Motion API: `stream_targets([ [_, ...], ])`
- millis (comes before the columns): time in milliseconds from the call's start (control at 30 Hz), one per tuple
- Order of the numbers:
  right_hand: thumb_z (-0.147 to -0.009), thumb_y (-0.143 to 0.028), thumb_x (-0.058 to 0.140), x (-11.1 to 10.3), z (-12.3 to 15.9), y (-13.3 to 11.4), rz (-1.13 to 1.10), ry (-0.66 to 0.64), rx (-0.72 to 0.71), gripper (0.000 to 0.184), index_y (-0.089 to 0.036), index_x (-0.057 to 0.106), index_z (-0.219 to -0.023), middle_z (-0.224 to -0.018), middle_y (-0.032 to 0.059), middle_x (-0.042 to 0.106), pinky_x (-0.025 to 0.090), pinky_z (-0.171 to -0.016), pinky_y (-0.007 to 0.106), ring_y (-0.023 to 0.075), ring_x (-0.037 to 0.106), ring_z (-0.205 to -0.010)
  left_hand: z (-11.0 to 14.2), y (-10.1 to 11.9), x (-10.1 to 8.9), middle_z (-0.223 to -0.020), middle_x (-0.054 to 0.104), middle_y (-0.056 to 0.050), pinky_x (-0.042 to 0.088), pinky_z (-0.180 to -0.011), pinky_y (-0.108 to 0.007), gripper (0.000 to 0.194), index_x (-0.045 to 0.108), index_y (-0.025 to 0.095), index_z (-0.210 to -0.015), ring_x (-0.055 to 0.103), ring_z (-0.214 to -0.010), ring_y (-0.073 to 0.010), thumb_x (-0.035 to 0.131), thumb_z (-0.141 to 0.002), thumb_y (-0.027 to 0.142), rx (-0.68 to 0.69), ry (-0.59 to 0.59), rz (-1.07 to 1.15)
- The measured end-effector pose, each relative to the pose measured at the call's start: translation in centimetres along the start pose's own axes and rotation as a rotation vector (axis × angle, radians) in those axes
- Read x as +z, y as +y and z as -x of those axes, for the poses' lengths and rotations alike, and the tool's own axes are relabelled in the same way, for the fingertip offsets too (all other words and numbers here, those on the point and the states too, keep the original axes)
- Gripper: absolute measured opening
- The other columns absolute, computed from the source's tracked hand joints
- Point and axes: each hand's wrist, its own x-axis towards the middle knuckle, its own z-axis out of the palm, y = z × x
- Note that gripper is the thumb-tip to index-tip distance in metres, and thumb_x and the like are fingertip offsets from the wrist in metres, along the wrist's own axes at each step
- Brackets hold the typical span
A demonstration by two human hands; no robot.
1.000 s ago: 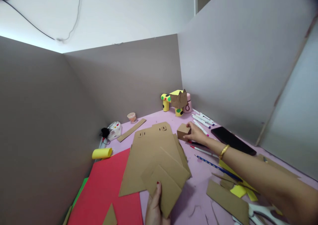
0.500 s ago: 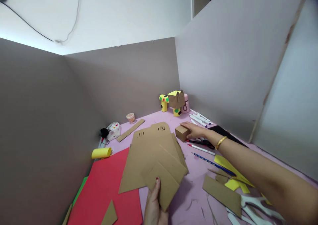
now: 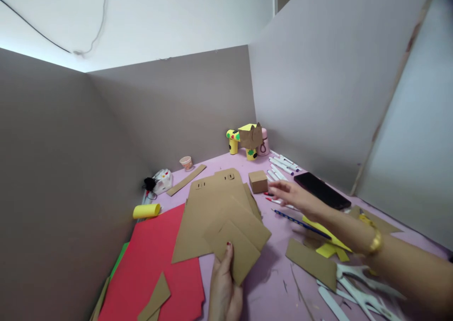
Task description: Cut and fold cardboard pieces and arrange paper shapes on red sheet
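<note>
My left hand [image 3: 223, 288] grips the near corner of a stack of brown cardboard sheets [image 3: 219, 217] and holds them tilted over the pink table. My right hand [image 3: 297, 197] is blurred, fingers stretched out and holding nothing. It hovers just right of a small brown cardboard box [image 3: 258, 181], which stands alone on the table. A gold bangle [image 3: 374, 238] is on my right wrist.
Red paper [image 3: 152, 269] and a yellow roll [image 3: 146, 211] lie at the left. A cardboard animal on yellow tubes [image 3: 247, 140] stands at the back. Markers [image 3: 282, 164], a black phone [image 3: 322, 190], a blue pencil [image 3: 300, 223], cardboard scraps and white scissors [image 3: 357, 288] lie at the right. Grey partitions enclose the table.
My right hand has let go of the small cardboard box and drawn back toward me. The box stays standing beside the cardboard stack. My left hand keeps its hold.
</note>
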Motion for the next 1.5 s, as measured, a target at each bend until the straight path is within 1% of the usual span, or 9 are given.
stream_targets([
  [133, -0.075, -0.052, 0.06, 4.2, 7.4, -0.7, -0.522, -0.177, 0.238, 0.046, -0.022, 0.048, -0.108, -0.091, 0.0033, 0.06, 0.044, -0.052, 0.023, 0.0145, 0.06, -0.071, 1.4, -0.1, 1.2, -0.119, 0.061, -0.008, 0.051, -0.083, -0.029, 0.048, 0.048, 0.023, -0.123, 0.06, -0.103, -0.0189, 0.061, -0.077, 0.018, 0.021, -0.057, 0.032],
  [333, -0.07, -0.049, 0.067, 8.1, 10.9, 0.0, -0.604, -0.287, 0.125, 0.036, -0.015, 0.059, -0.08, -0.064, -0.0005, 0.061, 0.04, -0.053, 0.024, 0.012, 0.055, -0.057, 2.3, -0.9, 1.5, -0.109, 0.065, -0.009, 0.052, -0.079, -0.03, 0.049, 0.044, 0.019, -0.125, 0.061, -0.101, -0.0212, 0.06, -0.079, 0.023, -0.052, -0.167, 0.101],
  [500, -0.072, -0.046, 0.066, 8.1, 10.7, 0.5, -0.56, -0.247, 0.132, 0.032, -0.013, 0.062, -0.072, -0.061, 0.0012, 0.064, 0.041, -0.054, 0.025, 0.0124, 0.056, -0.055, 2.3, -1.5, 1.4, -0.106, 0.066, -0.013, 0.053, -0.074, -0.033, 0.043, 0.046, 0.013, -0.121, 0.064, -0.092, -0.0235, 0.057, -0.081, 0.024, -0.172, -0.201, 0.116],
  [733, -0.071, -0.051, 0.064, 7.8, 10.8, 0.4, -0.569, -0.281, 0.147, 0.039, -0.013, 0.061, -0.077, -0.063, 0.0023, 0.066, 0.042, -0.052, 0.024, 0.0127, 0.059, -0.055, 2.2, -1.6, 1.6, -0.103, 0.067, -0.011, 0.052, -0.077, -0.035, 0.042, 0.047, 0.014, -0.119, 0.065, -0.089, -0.0223, 0.059, -0.08, 0.023, -0.113, -0.236, 0.127],
  [867, -0.071, -0.056, 0.061, 8.1, 10.6, 0.5, -0.551, -0.283, 0.172, 0.044, -0.012, 0.059, -0.073, -0.06, 0.0027, 0.065, 0.04, -0.049, 0.023, 0.0117, 0.057, -0.051, 2.4, -1.9, 1.6, -0.094, 0.069, -0.008, 0.051, -0.081, -0.034, 0.042, 0.048, 0.016, -0.119, 0.065, -0.088, -0.0202, 0.059, -0.079, 0.02, -0.074, -0.166, 0.15],
  [1000, -0.074, -0.056, 0.059, 6.9, 10.2, -0.5, -0.515, -0.319, 0.156, 0.043, -0.013, 0.058, -0.077, -0.064, 0.0028, 0.065, 0.04, -0.051, 0.023, 0.0124, 0.059, -0.055, 2.1, -1.7, 1.5, -0.09, 0.07, -0.01, 0.053, -0.079, -0.036, 0.039, 0.05, 0.013, -0.119, 0.066, -0.086, -0.0215, 0.056, -0.081, 0.02, -0.17, -0.161, 0.196],
  [1233, -0.072, -0.055, 0.061, 2.6, 11.7, -2.2, -0.462, 0.021, 0.198, 0.043, -0.018, 0.056, -0.095, -0.068, -0.0006, 0.061, 0.041, -0.055, 0.025, 0.0122, 0.054, -0.058, 2.3, -0.5, 2.0, -0.077, 0.073, -0.007, 0.055, -0.075, -0.035, 0.038, 0.05, 0.01, -0.12, 0.069, -0.069, -0.0189, 0.053, -0.084, 0.019, -0.373, -0.095, 0.288],
  [1367, -0.075, -0.045, 0.062, 5.0, 14.1, -1.7, -0.433, -0.112, 0.155, 0.032, -0.018, 0.055, -0.091, -0.065, -0.0033, 0.057, 0.038, -0.056, 0.023, 0.0124, 0.053, -0.061, 3.0, -0.6, 2.4, -0.074, 0.073, -0.006, 0.055, -0.073, -0.031, 0.042, 0.046, 0.009, -0.126, 0.068, -0.065, -0.0165, 0.05, -0.085, 0.017, -0.412, -0.109, 0.334],
  [1500, -0.077, -0.036, 0.062, 8.2, 14.6, -2.0, -0.315, -0.075, 0.058, 0.019, -0.018, 0.056, -0.078, -0.066, -0.0028, 0.056, 0.038, -0.057, 0.023, 0.013, 0.051, -0.063, 3.1, -0.9, 2.1, -0.078, 0.073, -0.011, 0.055, -0.07, -0.03, 0.045, 0.044, 0.004, -0.128, 0.068, -0.066, -0.0176, 0.047, -0.087, 0.024, -0.476, -0.242, 0.385],
])
